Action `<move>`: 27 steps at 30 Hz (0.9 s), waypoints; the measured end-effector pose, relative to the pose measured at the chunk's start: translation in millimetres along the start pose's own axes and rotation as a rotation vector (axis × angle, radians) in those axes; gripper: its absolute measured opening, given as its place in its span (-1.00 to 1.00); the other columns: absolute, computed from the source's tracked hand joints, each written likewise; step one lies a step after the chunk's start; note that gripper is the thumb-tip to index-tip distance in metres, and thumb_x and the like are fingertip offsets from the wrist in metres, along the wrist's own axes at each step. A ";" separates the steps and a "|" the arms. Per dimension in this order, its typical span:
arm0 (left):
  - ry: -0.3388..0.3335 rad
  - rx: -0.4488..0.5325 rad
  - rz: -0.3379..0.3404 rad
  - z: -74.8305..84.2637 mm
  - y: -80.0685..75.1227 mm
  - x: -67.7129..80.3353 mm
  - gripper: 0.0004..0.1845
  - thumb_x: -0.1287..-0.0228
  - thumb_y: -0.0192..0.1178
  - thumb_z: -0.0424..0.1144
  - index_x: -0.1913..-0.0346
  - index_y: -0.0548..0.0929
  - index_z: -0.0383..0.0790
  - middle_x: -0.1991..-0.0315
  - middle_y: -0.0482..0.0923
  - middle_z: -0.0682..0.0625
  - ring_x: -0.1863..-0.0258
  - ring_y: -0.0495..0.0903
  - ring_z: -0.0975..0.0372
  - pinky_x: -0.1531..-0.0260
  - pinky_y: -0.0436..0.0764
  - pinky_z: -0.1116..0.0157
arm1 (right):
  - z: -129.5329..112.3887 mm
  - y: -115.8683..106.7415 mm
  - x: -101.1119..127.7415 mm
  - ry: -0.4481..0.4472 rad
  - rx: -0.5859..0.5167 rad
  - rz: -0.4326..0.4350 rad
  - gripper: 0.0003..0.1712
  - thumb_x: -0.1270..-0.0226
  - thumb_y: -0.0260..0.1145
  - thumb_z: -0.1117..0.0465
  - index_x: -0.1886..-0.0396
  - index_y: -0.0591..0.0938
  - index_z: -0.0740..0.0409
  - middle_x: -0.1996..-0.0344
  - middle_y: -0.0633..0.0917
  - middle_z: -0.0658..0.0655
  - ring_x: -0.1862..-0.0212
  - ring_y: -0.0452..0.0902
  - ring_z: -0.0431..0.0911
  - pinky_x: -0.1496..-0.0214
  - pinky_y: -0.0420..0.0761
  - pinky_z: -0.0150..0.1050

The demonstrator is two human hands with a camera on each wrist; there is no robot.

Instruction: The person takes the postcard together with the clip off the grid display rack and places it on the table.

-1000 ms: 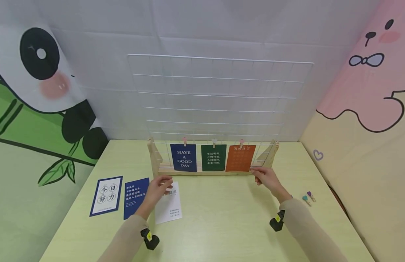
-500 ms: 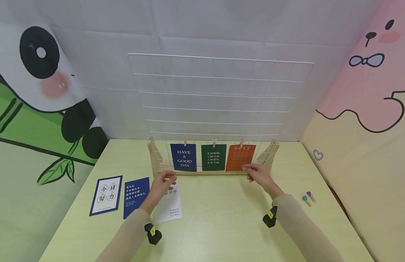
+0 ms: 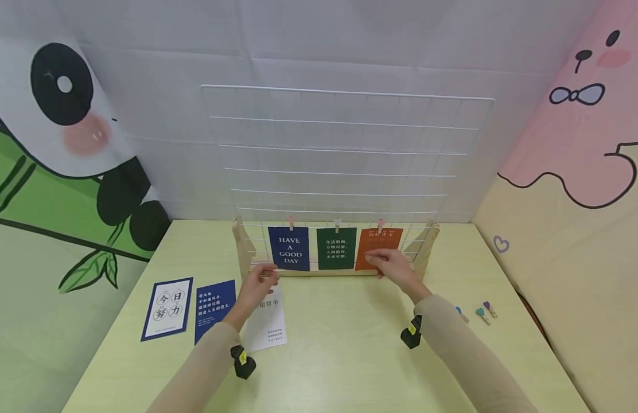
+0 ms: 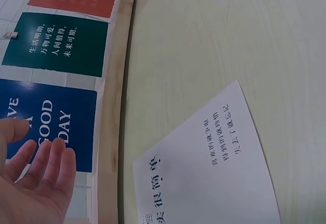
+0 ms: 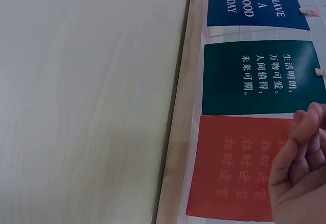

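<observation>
A: Against the back wall on the pale green bench: white wire grid panel in a light wooden stand; three cards pegged along its lowest wire; which one is being handled?

B: Orange rectangular paper card, rightmost, hanging from a small pink wooden peg; right hand is at its lower edge, fingers curled, but whether they actually pinch it I cannot tell; left hand relaxed, fingers loose, holding nothing, hovering near the stand's left foot over a white printed card.

A: Handling?

B: Thin card, likely light, flexible, creases easily; best taken by a bottom corner or at the peg; peg looks springy and small.

A: Textures?

B: Matte print on the dark blue "HAVE A GOOD DAY" card and dark green card; smooth bench top; thin metal wires.
</observation>
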State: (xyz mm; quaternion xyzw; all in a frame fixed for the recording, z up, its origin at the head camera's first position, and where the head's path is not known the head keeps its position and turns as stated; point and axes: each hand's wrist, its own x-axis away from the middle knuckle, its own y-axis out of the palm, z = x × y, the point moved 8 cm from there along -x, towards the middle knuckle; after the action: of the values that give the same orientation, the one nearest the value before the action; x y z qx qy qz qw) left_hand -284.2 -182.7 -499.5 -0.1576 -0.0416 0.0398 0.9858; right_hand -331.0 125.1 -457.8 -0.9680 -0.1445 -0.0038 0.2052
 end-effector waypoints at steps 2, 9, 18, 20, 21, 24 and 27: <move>0.014 0.000 -0.002 2.1 -0.5 -2.3 -0.67 -0.25 0.03 -0.33 -0.05 0.37 -0.35 0.13 0.45 -0.26 0.23 0.49 0.03 0.30 0.55 0.20 | -2.8 2.6 -2.1 -0.004 -0.010 -0.003 -0.62 -0.28 0.12 0.19 0.01 0.50 0.36 0.60 0.51 0.09 0.48 0.41 0.13 0.35 0.53 -0.06; 0.017 -0.013 0.007 5.2 -2.6 -9.9 -0.65 -0.25 0.02 -0.33 -0.09 0.34 -0.34 0.13 0.43 -0.19 0.20 0.49 0.03 0.28 0.54 0.20 | -9.4 11.0 -8.0 0.001 -0.047 -0.012 -0.64 -0.27 0.13 0.20 0.02 0.52 0.34 0.60 0.51 0.11 0.47 0.40 0.15 0.39 0.51 -0.11; 0.079 -0.026 0.034 14.3 -8.1 -14.6 -0.64 -0.23 0.03 -0.35 -0.09 0.35 -0.36 0.17 0.45 -0.22 0.22 0.48 -0.08 0.35 0.55 0.22 | -21.3 20.5 -15.0 -0.007 -0.060 -0.007 -0.66 -0.25 0.16 0.21 0.04 0.54 0.32 0.63 0.52 0.14 0.55 0.38 0.04 0.52 0.46 -0.28; 0.086 -0.028 0.032 15.2 -8.6 -15.8 -0.64 -0.23 0.03 -0.36 -0.09 0.35 -0.36 0.17 0.45 -0.23 0.21 0.47 -0.10 0.37 0.54 0.23 | -25.3 22.7 -16.2 -0.022 -0.051 -0.011 -0.67 -0.26 0.15 0.22 0.05 0.54 0.32 0.63 0.51 0.19 0.60 0.35 -0.06 0.58 0.42 -0.33; 0.088 -0.029 0.033 15.5 -8.8 -16.5 -0.64 -0.23 0.03 -0.37 -0.09 0.35 -0.37 0.17 0.46 -0.23 0.22 0.47 -0.10 0.37 0.54 0.23 | -27.2 23.8 -16.8 -0.027 -0.052 -0.013 -0.67 -0.26 0.15 0.22 0.05 0.54 0.32 0.62 0.51 0.23 0.61 0.34 -0.07 0.60 0.41 -0.34; 0.072 -0.034 0.028 14.4 -9.0 -18.9 -0.63 -0.23 0.03 -0.37 -0.11 0.34 -0.34 0.15 0.45 -0.22 0.20 0.48 -0.08 0.36 0.54 0.24 | -32.1 27.4 -18.7 -0.028 -0.060 -0.023 -0.68 -0.26 0.15 0.23 0.05 0.55 0.30 0.61 0.51 0.29 0.60 0.34 0.06 0.64 0.37 -0.35; 0.059 -0.031 0.026 14.7 -9.3 -21.0 -0.61 -0.23 0.03 -0.36 -0.12 0.32 -0.32 0.14 0.44 -0.22 0.18 0.47 -0.10 0.33 0.54 0.20 | -38.9 31.4 -20.2 -0.041 -0.082 -0.038 -0.68 -0.26 0.14 0.24 0.04 0.54 0.31 0.61 0.51 0.27 0.53 0.34 0.20 0.62 0.38 -0.30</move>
State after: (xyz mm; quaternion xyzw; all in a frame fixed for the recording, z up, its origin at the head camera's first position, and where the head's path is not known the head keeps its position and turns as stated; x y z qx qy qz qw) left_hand -305.8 -188.9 -484.2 -0.1745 -0.0109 0.0472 0.9835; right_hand -339.5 76.6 -435.9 -0.9726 -0.1665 0.0061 0.1621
